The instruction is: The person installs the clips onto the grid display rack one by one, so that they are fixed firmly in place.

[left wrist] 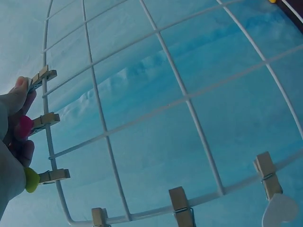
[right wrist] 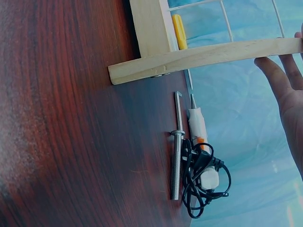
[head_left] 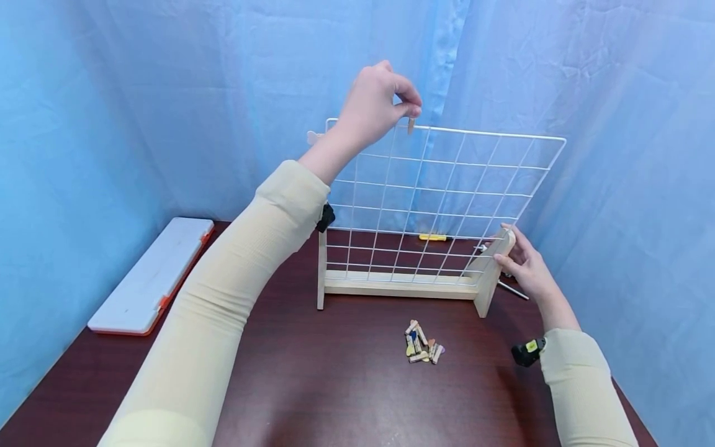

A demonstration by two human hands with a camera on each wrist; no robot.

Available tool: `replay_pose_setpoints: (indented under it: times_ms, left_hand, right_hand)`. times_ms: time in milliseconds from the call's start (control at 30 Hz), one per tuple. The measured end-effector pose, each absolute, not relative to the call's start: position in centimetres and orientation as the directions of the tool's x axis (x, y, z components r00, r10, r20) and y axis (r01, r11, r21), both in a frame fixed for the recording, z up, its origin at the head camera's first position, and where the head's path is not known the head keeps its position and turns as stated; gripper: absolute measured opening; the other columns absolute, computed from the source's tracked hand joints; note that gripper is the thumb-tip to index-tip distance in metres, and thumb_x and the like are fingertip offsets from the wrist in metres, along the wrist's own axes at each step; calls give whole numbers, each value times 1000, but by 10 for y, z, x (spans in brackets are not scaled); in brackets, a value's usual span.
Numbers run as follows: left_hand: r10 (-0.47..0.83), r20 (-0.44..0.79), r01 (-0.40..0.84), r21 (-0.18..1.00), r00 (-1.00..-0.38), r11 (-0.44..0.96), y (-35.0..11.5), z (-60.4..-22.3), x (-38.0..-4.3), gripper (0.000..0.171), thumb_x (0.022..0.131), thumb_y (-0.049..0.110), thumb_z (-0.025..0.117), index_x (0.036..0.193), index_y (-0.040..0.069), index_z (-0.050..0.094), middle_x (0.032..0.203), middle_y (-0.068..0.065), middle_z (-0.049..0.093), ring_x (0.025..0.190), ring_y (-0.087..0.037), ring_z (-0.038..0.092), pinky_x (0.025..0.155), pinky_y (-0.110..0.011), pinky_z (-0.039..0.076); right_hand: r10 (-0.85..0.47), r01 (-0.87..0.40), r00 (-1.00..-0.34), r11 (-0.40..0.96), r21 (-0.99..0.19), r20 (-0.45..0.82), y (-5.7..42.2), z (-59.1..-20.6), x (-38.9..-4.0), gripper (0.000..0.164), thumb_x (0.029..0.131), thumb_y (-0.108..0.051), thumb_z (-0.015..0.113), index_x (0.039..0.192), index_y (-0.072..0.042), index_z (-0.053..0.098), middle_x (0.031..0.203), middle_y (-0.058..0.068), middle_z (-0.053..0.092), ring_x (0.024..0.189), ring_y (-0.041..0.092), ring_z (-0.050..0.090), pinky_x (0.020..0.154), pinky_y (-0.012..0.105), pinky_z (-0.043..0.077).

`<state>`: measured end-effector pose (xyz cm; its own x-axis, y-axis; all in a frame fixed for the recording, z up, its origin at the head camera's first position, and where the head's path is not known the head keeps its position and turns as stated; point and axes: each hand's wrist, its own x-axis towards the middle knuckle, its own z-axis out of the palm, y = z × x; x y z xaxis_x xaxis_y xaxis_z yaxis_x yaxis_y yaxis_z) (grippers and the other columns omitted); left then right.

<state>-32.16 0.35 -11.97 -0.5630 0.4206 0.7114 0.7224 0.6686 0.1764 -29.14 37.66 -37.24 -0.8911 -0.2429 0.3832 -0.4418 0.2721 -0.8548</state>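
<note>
My left hand [head_left: 377,96] pinches a small wooden clothespin [head_left: 411,126] at the top wire of a white grid panel [head_left: 475,164]. The left wrist view shows that clothespin [left wrist: 40,78] with its jaws across the wire. Beside it on the same wire sit one with a pink end [left wrist: 24,126] and one with a yellow-green end [left wrist: 32,179]. More clothespins grip the adjoining side wire, one bearing a white heart [left wrist: 280,210]. A wooden stand [head_left: 402,288] holds the grid upright. On its right side post, my right hand [head_left: 527,267] grips with the thumb in front and fingers behind.
A small pile of clothespins [head_left: 416,344] lies on the dark table before the stand. At left is a white case with orange edges [head_left: 151,276]. Behind the stand lies a yellow handle [head_left: 432,237]. A long bolt [right wrist: 176,163] and coiled black cord [right wrist: 194,189] lie right of it.
</note>
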Motion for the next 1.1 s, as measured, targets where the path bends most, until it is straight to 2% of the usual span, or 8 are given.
replay_pose_setpoints:
  times_ms: [200,300,500,600,733,833,967,1100]
  left_hand:
    - [433,708,695,112,-557,710,1,-118,-319,27,80,42,57,95,24,71,91,12,67,79,-10,41,83,-24,29]
    - [415,735,711,129,-537,691,-8,-117,-315,33,78,45,58,100,23,69,96,11,66,84,-10,43,83,-23,30]
    - [329,827,782,196,-456,592,-44,-121,-302,41,75,42,64,108,17,66,105,7,64,94,-10,47,84,-19,34]
    - [277,849,787,231,-450,572,-67,-130,-293,47,73,42,67,111,15,63,108,6,63,97,-9,48,86,-19,35]
    - [198,847,755,304,-494,582,-93,-154,-286,58,69,42,71,119,15,58,114,5,59,101,-8,49,86,-22,37]
    - [137,827,728,385,-545,567,-106,-188,-286,68,66,40,74,125,15,51,120,3,54,105,-10,48,85,-25,39]
    - [100,745,665,515,-659,541,-115,-246,-291,80,65,38,77,133,18,40,126,3,49,110,-12,46,86,-29,40]
    - [109,619,574,629,-778,524,-115,-302,-295,83,66,37,77,135,18,35,127,0,48,113,-16,46,87,-32,41]
  right_hand:
    - [-240,-439,-893,272,-856,381,377,-371,-291,65,88,4,48,142,-20,20,120,-10,49,107,4,52,70,18,49]
    - [-242,-439,-893,291,-850,379,376,-371,-291,65,89,3,48,142,-20,20,120,-10,49,107,3,52,70,18,49]
    - [-248,-441,-891,265,-858,381,376,-371,-289,64,89,4,47,142,-19,20,121,-6,48,108,4,52,72,20,50]
    - [-251,-444,-888,253,-860,385,377,-371,-289,64,89,5,46,142,-18,20,122,-6,48,108,4,52,72,20,50]
    - [-252,-452,-884,247,-857,393,378,-372,-289,65,88,5,46,143,-18,19,121,-8,49,108,4,52,72,20,50]
    - [-247,-450,-886,258,-855,392,380,-373,-290,65,89,5,46,143,-19,19,119,-10,52,108,4,52,72,19,50]
    - [-239,-438,-894,279,-854,380,383,-376,-291,66,89,3,47,143,-22,19,120,-10,52,108,3,51,72,18,49]
    - [-235,-429,-897,261,-865,374,385,-379,-294,65,89,2,48,142,-22,21,121,-8,51,108,3,51,72,19,49]
